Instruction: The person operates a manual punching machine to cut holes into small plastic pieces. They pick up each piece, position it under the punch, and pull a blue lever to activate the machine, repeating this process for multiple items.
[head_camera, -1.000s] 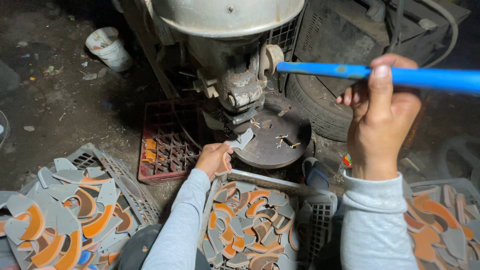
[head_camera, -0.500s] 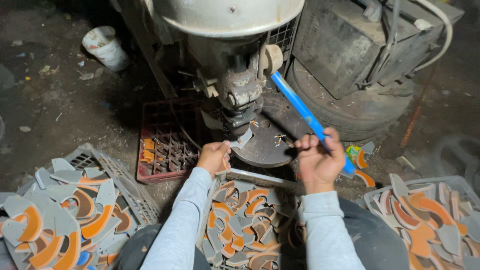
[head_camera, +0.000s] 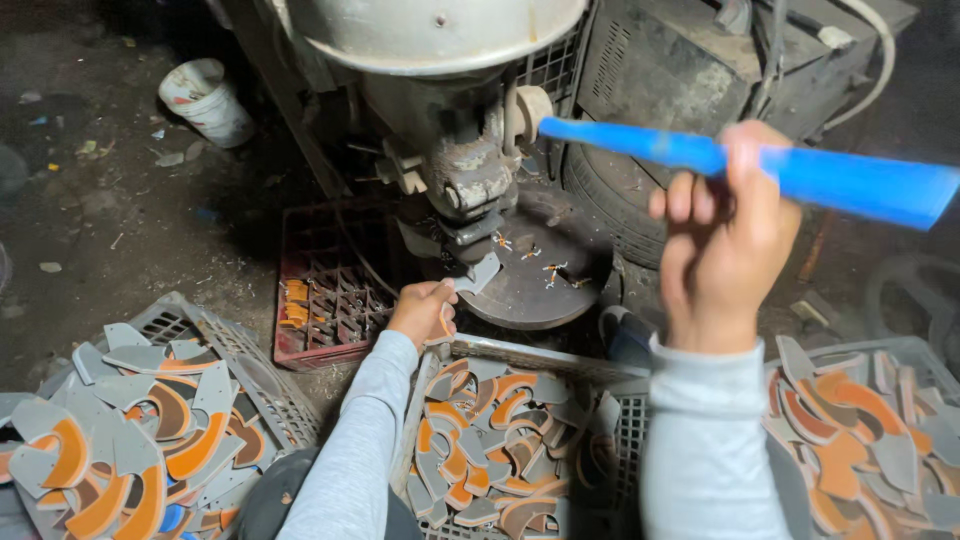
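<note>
My left hand holds a flat grey cut-out piece under the head of a grimy metal press, over its round base plate. My right hand is raised and gripped around the press's long blue lever handle, which runs from the machine out to the right edge. Both arms wear light grey sleeves. A crate directly below my hands is full of grey and orange curved pieces.
A red plastic crate with a few orange bits sits left of the press. Grey crates of curved pieces stand at lower left and lower right. A white bucket stands on the dirt floor, far left. A tyre is behind the press.
My right hand pulled the blue lever down half a second ago and has now swung it back up to the right. My left hand stayed at the press with the grey piece.
</note>
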